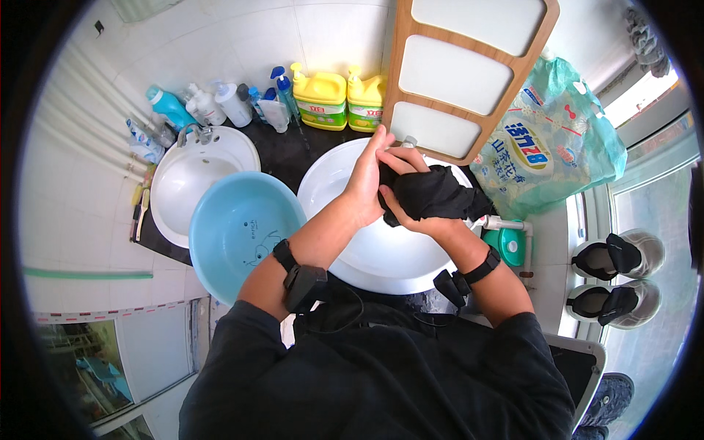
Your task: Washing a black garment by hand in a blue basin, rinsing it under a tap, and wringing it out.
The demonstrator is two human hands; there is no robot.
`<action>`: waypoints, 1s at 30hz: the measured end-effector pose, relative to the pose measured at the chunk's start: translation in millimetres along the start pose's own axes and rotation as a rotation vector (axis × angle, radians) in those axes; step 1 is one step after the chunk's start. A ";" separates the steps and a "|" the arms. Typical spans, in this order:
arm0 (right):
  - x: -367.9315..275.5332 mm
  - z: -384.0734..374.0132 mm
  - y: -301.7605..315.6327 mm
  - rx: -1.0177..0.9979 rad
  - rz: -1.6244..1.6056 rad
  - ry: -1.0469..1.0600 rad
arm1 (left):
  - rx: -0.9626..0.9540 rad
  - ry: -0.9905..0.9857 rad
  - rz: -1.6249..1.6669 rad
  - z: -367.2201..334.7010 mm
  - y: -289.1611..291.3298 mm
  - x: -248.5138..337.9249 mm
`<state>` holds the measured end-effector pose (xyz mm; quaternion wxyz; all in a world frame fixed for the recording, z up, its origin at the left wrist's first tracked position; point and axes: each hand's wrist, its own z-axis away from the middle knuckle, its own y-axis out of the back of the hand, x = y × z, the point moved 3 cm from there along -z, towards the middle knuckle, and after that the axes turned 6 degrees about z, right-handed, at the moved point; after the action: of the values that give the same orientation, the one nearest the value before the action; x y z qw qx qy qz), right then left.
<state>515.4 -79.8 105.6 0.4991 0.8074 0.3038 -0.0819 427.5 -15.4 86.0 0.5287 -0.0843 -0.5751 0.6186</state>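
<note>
Above the large white basin (312, 194), both hands press together around a bunched black cloth (444, 194). My left hand (361, 182) is at the cloth's left side, its fingers curling over the top edge. Underneath and to the right, my right hand (424, 222) grips the bundle, partly covered by its folds. A loose corner of the cloth spreads right, over the basin's rim. The cloth's exact kind does not show. Part of a faucet (412, 141) is visible just behind the hands.
A light-blue plastic tub (220, 242) overlaps a smaller white sink (176, 205) on the left. Yellow jugs (320, 99) and several bottles line the wall. A wood-framed panel (458, 73) and a green detergent bag (557, 147) stand behind. Shoes (620, 257) sit right.
</note>
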 end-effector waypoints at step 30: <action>-8.3 -28.1 3.9 0.202 -0.813 -0.633 | 0.043 -0.404 -0.492 -3.9 -19.2 13.2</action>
<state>506.2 -60.3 125.9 0.4140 0.6041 0.4175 -0.5380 435.3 -7.3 106.7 0.5392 0.1929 -0.6584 0.4885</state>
